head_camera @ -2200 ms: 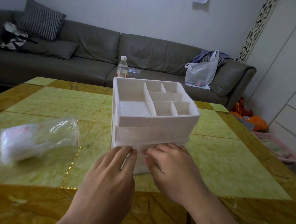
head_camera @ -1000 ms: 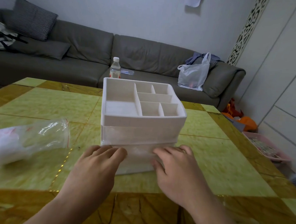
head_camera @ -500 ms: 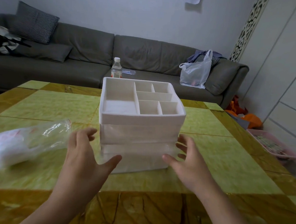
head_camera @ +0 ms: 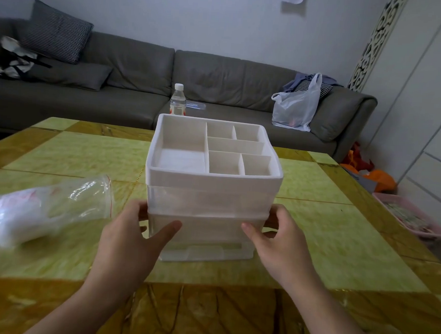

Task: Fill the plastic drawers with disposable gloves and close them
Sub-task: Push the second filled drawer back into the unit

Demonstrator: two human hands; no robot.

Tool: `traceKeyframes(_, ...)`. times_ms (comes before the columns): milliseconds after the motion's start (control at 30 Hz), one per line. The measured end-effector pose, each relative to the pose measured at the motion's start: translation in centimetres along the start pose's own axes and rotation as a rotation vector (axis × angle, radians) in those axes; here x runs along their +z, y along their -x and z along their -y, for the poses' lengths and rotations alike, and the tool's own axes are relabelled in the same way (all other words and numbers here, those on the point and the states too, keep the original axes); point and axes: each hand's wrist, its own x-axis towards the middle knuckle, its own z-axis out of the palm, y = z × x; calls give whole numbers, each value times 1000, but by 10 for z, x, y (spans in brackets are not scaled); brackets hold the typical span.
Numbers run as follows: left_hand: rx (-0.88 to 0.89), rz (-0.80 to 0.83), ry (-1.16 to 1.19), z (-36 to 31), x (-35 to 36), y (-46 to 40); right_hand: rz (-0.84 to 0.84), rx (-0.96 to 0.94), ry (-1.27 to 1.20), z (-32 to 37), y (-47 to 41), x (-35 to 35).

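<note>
Hands clasp the white drawer unit (head_camera: 212,192) standing mid-table (head_camera: 339,240): left hand (head_camera: 133,239) on its left side, right hand (head_camera: 279,244) on its right side, thumbs across the lower drawer front. Bagged gloves (head_camera: 46,209) lie near the left edge, apart from the unit.

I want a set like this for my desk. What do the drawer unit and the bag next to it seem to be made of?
The drawer unit looks like plastic: an opaque, matte white divided tray on top, and frosted translucent drawer fronts below that let light through. The bag looks like thin clear plastic film, glossy and creased, with a red strip along its mouth, probably a zip seal; the white bundle inside is too blurred to judge.
</note>
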Motion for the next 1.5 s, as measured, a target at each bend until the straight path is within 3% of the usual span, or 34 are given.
traceKeyframes(200,33,20,-13,-2,-2,4,-11,41,31,7,8,1)
traceKeyframes(300,31,19,-4,-1,-4,5,-161,98,132,17,16,-2)
traceKeyframes(367,76,-41,-65,-1,-7,8,-143,183,73,22,20,-1)
traceKeyframes(500,619,-189,-297,-8,-5,18,134,485,-579,35,34,26)
traceKeyframes(600,876,-45,-373,-8,9,28,187,576,-871,42,40,51)
traceKeyframes(800,797,135,-582,3,29,37,187,647,-1032,44,42,72)
traceKeyframes(1500,764,218,-705,-22,27,38,163,623,-948,46,58,66)
